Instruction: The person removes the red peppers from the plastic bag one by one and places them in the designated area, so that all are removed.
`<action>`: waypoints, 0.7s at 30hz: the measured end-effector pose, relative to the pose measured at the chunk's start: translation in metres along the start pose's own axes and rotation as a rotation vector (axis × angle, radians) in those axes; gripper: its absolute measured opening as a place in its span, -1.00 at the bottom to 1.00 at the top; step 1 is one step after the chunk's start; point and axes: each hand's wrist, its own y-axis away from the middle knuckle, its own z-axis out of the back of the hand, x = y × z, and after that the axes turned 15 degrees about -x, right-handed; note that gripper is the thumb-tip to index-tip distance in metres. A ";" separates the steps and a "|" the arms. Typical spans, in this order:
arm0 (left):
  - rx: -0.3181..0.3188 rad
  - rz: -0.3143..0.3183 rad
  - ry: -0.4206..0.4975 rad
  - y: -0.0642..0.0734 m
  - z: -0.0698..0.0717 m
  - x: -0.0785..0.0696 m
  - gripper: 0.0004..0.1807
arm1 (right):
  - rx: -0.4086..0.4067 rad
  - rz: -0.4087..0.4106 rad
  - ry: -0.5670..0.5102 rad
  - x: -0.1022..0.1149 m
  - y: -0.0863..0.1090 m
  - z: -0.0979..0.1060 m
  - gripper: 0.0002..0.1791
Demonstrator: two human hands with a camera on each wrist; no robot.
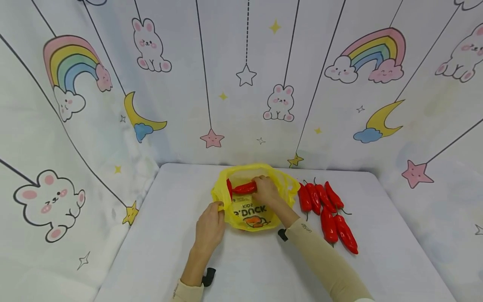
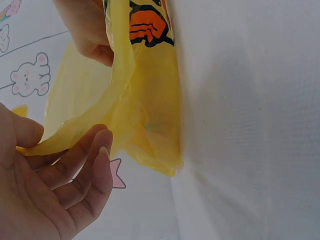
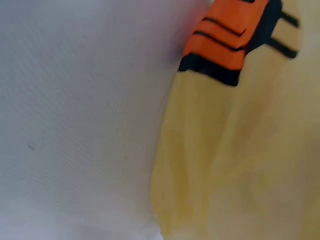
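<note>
A yellow plastic bag (image 1: 241, 218) with dark print and an orange picture stands with its mouth spread wide. My left hand (image 1: 209, 225) pinches the bag's near left rim; in the left wrist view the thumb and fingers of that hand (image 2: 60, 175) have the thin film between them. Inside the mouth, my right hand (image 1: 267, 191) holds a red pepper (image 1: 244, 188) at its right end. Part of another red pepper (image 1: 229, 188) shows by the bag's left inner wall. In the right wrist view the bag's side (image 3: 220, 150) hides the right hand.
Right of the bag, several red peppers (image 1: 312, 197) with dark stems lie in a loose group on the white table (image 1: 158, 247). One pepper (image 1: 346, 235) lies nearest the front. A patterned cloth backdrop (image 1: 181, 92) rises behind the table and at both sides.
</note>
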 end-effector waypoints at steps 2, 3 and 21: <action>0.001 0.000 -0.002 0.000 0.000 0.001 -0.69 | -0.005 0.004 0.010 -0.002 0.000 -0.001 -0.43; 0.003 0.001 -0.002 0.000 -0.001 0.001 -0.69 | -0.010 0.007 0.013 -0.003 0.001 -0.002 -0.44; 0.003 0.010 -0.007 0.000 -0.003 0.002 -0.69 | -0.003 0.005 -0.091 -0.009 0.007 0.001 -0.51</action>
